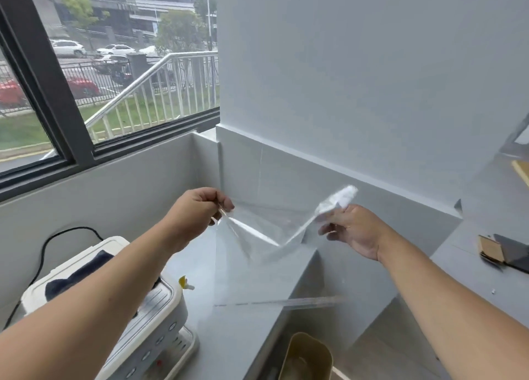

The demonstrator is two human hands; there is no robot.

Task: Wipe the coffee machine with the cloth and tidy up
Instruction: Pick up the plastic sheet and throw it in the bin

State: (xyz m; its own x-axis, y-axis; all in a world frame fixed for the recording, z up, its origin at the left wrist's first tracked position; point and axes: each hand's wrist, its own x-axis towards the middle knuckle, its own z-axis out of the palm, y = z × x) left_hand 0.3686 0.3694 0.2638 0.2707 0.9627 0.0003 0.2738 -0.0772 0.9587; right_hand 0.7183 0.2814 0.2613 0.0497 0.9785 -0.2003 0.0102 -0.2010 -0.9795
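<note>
Two bare forearms reach in from the bottom corners, one hand each. Left hand (200, 208) is pinched shut on the upper left edge of a clear bag (257, 253); right hand (353, 228) grips the bag's upper right edge, where the film bunches into a whitish crumple above the fingers. One bag only: thin, glossy, see-through plastic, slack between the hands and sagging in a V, its bottom seam showing as a faint straight line lower down.

Under the left forearm sits one coffee machine (134, 308), on the grey counter (237, 336) at lower left. It is boxy with rounded corners, cream plastic, a ribbed metal strip on top and a row of round buttons along its front edge. One dark cloth (86, 273), soft and rumpled, lies on top of the machine. One black cord (45, 251) loops up behind it against the wall. One small yellow-and-white scrap (184, 283) lies on the counter just beside the machine.

One beige bin (306, 356), rounded and smooth, stands below the counter edge. On the right-hand ledge (458, 268) lie one cardboard-brown block (491, 249) and one flat dark object (515, 255), touching each other.
</note>
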